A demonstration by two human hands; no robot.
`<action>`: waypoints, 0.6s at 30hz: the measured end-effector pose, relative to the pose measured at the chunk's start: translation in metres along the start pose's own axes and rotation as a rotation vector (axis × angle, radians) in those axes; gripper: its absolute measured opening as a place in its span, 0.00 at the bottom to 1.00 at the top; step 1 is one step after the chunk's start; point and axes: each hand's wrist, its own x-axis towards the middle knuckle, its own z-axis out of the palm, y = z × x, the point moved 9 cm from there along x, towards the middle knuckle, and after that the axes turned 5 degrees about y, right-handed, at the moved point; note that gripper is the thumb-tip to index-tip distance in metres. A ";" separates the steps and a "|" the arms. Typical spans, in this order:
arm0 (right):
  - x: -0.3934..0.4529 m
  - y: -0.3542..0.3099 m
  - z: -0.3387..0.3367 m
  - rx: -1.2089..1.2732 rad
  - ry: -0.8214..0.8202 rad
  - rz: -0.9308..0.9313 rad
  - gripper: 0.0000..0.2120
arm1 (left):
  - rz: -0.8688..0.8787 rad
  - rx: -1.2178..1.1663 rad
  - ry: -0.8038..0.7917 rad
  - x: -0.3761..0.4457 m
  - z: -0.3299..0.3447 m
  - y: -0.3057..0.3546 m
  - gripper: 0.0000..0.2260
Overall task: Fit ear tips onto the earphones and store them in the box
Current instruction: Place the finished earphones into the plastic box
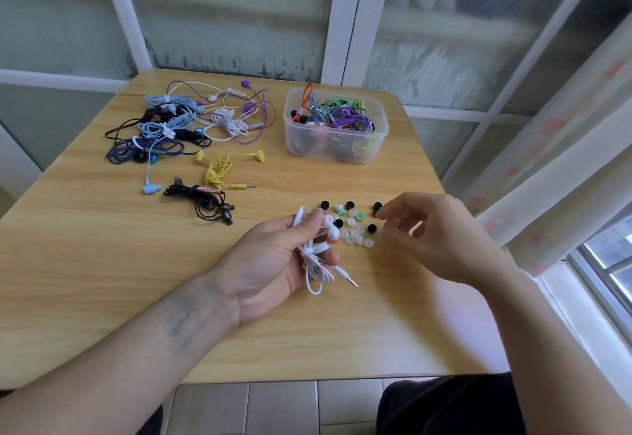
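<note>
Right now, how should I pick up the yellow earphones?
Pinch the yellow earphones at the bundled coil in the middle, coming straight down from above. The cord is gathered there, so one grip probably lifts most of it, while the two buds and the plug trail out loose. The black earphones lie close on the near side.

On the wooden bench (102,280), the left hand (273,263) grips a bundled white earphone (318,250), its plug hanging free. The right hand (441,229) hovers with curled fingers (393,215) over loose ear tips (352,226) in black, green and clear. A clear plastic box (337,147) holds coloured earphones; a tangle of earphones (178,127) lies to its left.
</note>
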 end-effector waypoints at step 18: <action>-0.016 -0.053 0.026 0.844 -0.057 0.051 0.10 | 0.129 -0.046 0.049 -0.002 -0.006 0.013 0.19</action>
